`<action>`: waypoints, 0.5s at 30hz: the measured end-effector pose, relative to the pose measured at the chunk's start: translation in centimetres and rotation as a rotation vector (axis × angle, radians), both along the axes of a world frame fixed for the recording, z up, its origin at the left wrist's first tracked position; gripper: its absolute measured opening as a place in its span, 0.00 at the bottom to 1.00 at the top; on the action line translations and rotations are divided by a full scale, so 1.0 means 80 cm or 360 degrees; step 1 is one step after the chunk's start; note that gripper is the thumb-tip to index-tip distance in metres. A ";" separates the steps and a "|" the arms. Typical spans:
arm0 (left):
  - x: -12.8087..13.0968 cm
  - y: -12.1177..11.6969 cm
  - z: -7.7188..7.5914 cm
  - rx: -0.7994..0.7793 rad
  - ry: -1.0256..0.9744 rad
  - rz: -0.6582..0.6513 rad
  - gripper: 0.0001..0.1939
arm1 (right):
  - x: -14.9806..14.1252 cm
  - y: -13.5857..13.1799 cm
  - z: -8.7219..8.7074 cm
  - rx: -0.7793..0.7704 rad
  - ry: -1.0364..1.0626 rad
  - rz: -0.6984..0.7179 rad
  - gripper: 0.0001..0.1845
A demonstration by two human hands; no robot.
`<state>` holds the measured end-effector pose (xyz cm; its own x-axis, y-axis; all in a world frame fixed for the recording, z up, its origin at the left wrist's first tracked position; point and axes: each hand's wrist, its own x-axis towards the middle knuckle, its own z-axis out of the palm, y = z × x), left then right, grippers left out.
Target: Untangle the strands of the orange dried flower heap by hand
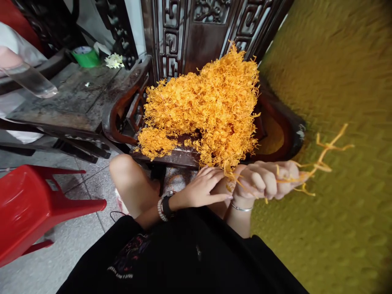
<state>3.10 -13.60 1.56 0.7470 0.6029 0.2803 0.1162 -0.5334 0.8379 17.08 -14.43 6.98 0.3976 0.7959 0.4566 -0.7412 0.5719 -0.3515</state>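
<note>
as the right hand [266, 179] is closed: its grip is clamped on some branching orange stems [321, 162], which point out to the right side.
left hand [202, 191]: its grip is apart, with the fingers stretched, just beside the right wrist.
orange heap [214, 108]: it lies on a carved dark chair [208, 45], beyond both hands.
red stool [27, 208]: it stands on the grey floor [67, 245], to the left.
</note>
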 end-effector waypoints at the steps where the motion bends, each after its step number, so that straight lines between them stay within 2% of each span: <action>1: 0.002 -0.001 -0.003 -0.0033 -0.0036 0.0021 0.32 | 0.002 -0.002 -0.008 0.0212 -0.0046 0.0205 0.17; 3: 0.005 0.000 -0.007 -0.0223 -0.0168 -0.0002 0.26 | 0.008 -0.005 -0.020 0.0568 -0.0198 0.0770 0.19; 4: 0.006 0.001 -0.009 -0.0399 -0.0261 -0.0034 0.24 | 0.011 -0.005 -0.025 0.0655 -0.0337 0.1088 0.20; 6: 0.008 0.002 -0.008 -0.0903 -0.0488 -0.0119 0.21 | 0.013 -0.002 -0.030 0.0717 -0.0695 0.1621 0.20; 7: 0.009 0.003 -0.005 -0.1183 -0.0611 -0.0180 0.22 | 0.011 0.001 -0.031 0.0777 -0.0851 0.1793 0.19; 9: 0.008 0.004 0.003 -0.1646 -0.0843 -0.0306 0.25 | 0.003 0.010 -0.034 0.1068 -0.1015 0.1981 0.16; 11: 0.006 0.005 0.015 -0.1864 -0.1007 -0.0344 0.28 | -0.006 0.018 -0.035 0.1307 -0.1164 0.2110 0.15; 13: 0.001 0.004 0.027 -0.1853 -0.1089 -0.0267 0.27 | -0.012 0.020 -0.034 0.1326 -0.1420 0.2146 0.19; 15: -0.006 0.003 0.035 -0.1758 -0.1104 -0.0141 0.25 | -0.011 0.015 -0.030 0.1176 -0.1688 0.1975 0.22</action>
<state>2.59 -13.35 4.36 0.6964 0.7175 0.0126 -0.5141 0.4866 0.7063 16.20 -13.19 4.61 -0.8841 -0.0961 0.4573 -0.4671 0.1556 -0.8704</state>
